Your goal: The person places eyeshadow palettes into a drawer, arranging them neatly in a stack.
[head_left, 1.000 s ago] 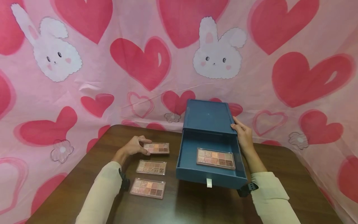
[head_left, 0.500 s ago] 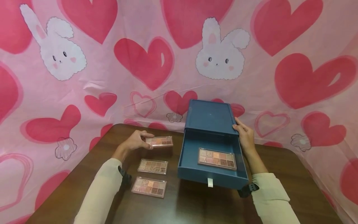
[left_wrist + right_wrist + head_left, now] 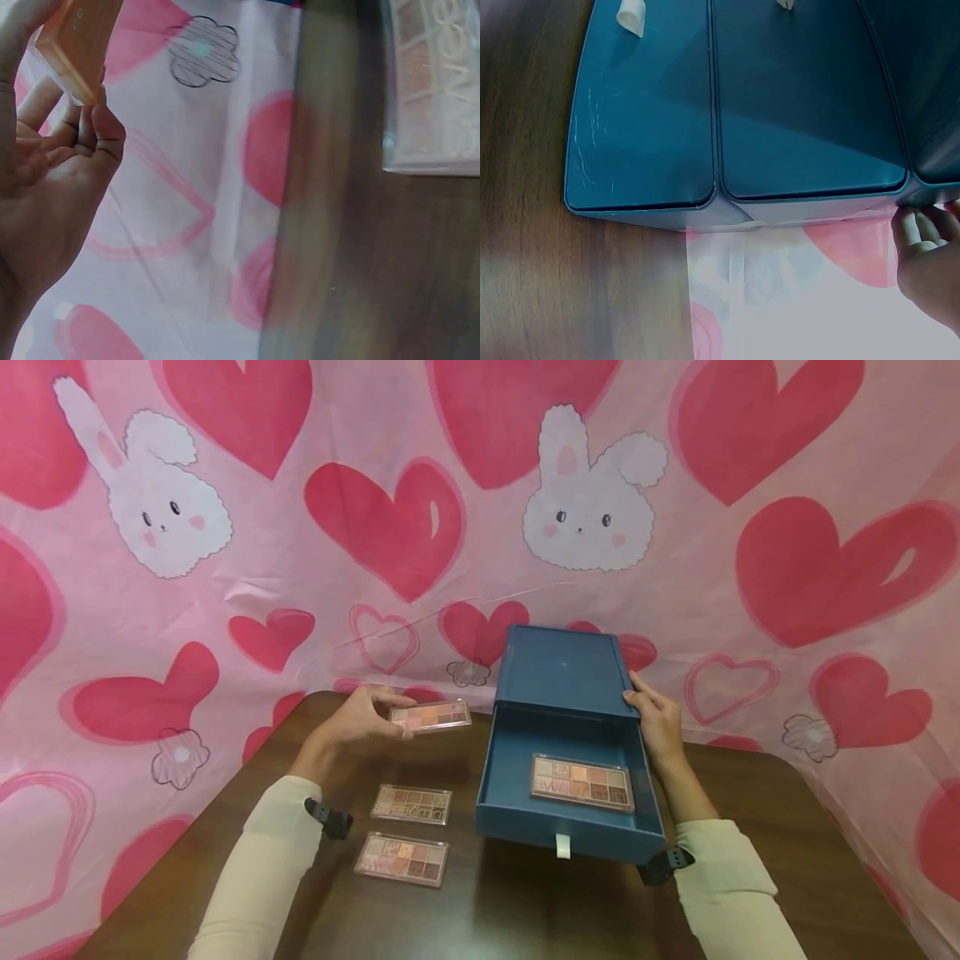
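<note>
My left hand (image 3: 358,723) pinches the near end of an eyeshadow palette (image 3: 433,717), raised and slightly tilted over the far left of the table. In the left wrist view, its orange-looking edge (image 3: 79,49) shows between thumb and fingers. To the right stands a blue drawer cabinet (image 3: 562,670) whose top drawer (image 3: 517,823) is pulled out. Inside lies another palette (image 3: 582,783), toward the drawer's front right. My right hand (image 3: 660,728) grips the cabinet's right side, thumb at the upper edge; its curled fingers show in the right wrist view.
Two more palettes lie on the brown table (image 3: 525,927) left of the drawer: one with a pale print (image 3: 411,805), one nearer (image 3: 402,860). A white pull tab (image 3: 562,847) hangs from the drawer front. A pink heart-print cloth (image 3: 480,552) stands close behind.
My left hand has raised the palette from the table, moving it up and slightly right. The right hand, cabinet and other palettes stay as they were.
</note>
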Action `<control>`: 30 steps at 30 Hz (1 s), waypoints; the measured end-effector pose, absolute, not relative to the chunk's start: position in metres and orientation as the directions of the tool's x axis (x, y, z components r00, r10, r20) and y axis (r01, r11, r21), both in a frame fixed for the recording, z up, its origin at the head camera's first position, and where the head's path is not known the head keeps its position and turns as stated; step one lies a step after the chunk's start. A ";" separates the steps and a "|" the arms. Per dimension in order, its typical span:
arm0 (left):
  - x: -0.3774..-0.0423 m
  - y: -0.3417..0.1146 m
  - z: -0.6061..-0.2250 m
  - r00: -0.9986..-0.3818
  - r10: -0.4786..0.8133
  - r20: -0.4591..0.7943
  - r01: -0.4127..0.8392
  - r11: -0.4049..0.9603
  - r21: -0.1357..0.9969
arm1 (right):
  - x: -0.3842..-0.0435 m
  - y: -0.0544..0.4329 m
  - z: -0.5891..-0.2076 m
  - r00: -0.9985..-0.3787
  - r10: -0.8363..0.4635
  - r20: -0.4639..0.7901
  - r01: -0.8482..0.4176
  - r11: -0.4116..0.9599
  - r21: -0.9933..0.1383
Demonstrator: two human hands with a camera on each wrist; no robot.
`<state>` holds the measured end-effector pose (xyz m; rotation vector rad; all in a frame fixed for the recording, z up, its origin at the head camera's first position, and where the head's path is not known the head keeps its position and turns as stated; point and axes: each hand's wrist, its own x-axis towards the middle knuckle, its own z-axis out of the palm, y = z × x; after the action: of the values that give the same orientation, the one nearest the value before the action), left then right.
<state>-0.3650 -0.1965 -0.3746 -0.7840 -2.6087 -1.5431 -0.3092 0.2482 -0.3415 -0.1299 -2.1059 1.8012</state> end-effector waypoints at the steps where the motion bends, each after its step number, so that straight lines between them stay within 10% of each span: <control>1: -0.364 -0.196 -0.372 -0.868 0.415 0.271 0.438 0.386 0.812 | -0.309 0.248 -0.341 -0.927 0.305 0.220 -0.171 0.181 -0.969; 30: -0.329 -0.168 -0.304 -0.727 0.527 0.439 0.621 0.233 0.748 | -0.310 0.248 -0.343 -0.926 0.297 0.235 -0.187 0.181 -0.966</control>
<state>-0.3290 -0.1682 -0.3045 -1.1170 -2.3913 -1.5235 -0.3100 0.2481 -0.3431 -0.1037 -2.0941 1.7962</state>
